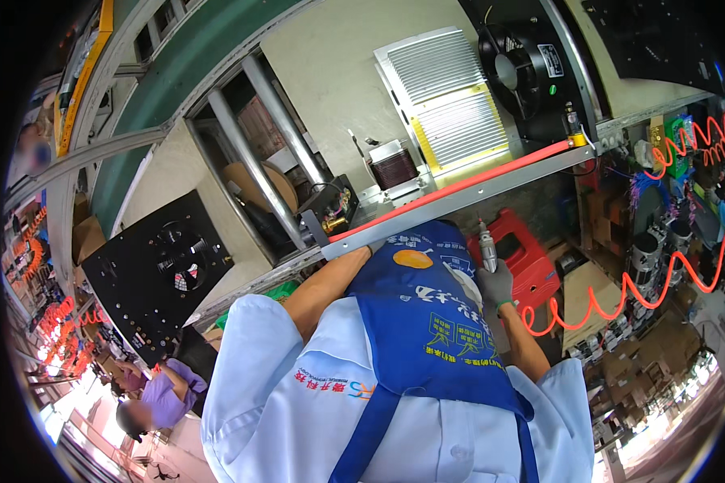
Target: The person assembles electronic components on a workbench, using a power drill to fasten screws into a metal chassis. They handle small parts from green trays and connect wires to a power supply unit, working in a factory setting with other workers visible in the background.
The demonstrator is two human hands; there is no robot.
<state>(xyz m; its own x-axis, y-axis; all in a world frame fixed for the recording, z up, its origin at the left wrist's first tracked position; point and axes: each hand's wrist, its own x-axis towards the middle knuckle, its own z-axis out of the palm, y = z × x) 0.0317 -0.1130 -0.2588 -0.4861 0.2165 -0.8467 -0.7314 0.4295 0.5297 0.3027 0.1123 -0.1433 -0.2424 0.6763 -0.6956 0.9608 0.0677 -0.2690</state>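
My right hand (495, 286), in a grey glove, is wrapped round a silver power screwdriver (487, 248) beside my blue apron, its bit pointing up and away from me. My left hand (374, 246) is at the near edge of the bench, by the grey metal rail (459, 198); its fingers are hidden between rail and apron. Beyond the rail lies a metal assembly with a finned silver heat sink (447, 97), a black fan (511, 71) and a dark wound coil block (395, 171). A small part with wires and a brass fitting (336, 213) sits near the rail's left end.
A red coiled hose (620, 310) stretches from near my right hand to the right edge. Below the rail stands a red plastic case (519, 258). Steel rollers (258, 165) cross a gap at left, beside a black panel with a fan (157, 270). Another person (165, 394) sits at lower left.
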